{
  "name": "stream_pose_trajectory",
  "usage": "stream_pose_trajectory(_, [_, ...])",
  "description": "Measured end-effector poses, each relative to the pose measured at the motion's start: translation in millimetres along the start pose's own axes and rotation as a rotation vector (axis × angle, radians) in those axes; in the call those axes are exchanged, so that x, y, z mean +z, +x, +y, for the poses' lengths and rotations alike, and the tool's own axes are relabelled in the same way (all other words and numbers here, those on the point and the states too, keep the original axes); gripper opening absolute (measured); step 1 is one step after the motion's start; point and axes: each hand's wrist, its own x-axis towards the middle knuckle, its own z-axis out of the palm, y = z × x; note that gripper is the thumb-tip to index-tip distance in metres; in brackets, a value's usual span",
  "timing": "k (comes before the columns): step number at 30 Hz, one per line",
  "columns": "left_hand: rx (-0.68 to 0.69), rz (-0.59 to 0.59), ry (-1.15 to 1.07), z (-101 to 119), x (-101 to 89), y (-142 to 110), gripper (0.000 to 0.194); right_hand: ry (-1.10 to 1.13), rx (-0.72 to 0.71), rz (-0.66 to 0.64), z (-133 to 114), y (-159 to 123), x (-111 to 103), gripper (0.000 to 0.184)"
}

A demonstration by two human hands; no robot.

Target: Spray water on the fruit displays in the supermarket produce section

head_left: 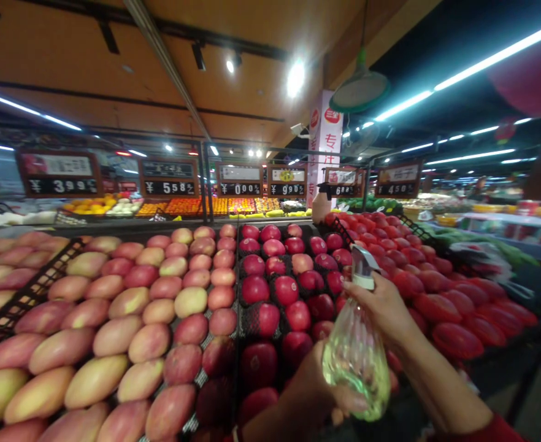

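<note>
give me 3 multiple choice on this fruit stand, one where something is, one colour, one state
1. Which fruit fills the bin left of the netted red apples?
A) mangoes
B) lemons
C) bananas

2. What colour is the sleeve on the right arm?
A) blue
B) white
C) red

3. What state is the spray bottle in?
A) empty, lying on the fruit
B) holding liquid, gripped in both hands
C) standing shut on a shelf

1 A: long pink-yellow fruit fill that bin.
2 C: a red cuff shows at the lower right.
3 B: the left hand cups the clear bottle, the right hand grips its neck.
</note>
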Motion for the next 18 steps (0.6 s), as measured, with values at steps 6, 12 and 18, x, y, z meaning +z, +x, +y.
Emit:
stream_pose_trajectory(6, [0.029, 0.153, -0.016, 12, -8.5, -24, 0.065, 0.043, -0.023, -0.093, -13, 3, 31, 0.041])
stream_pose_trajectory(12, [0.1, 0.225, -0.031, 23, -14.3, -44, 0.075, 0.042, -0.049, -0.133, -29, 3, 58, 0.035])
stream_pose_trajectory(18, [0.154, 0.289, 0.008, 22, -36.2, -54, 0.075, 0.062, -0.071, -0.179, -34, 2, 84, 0.037])
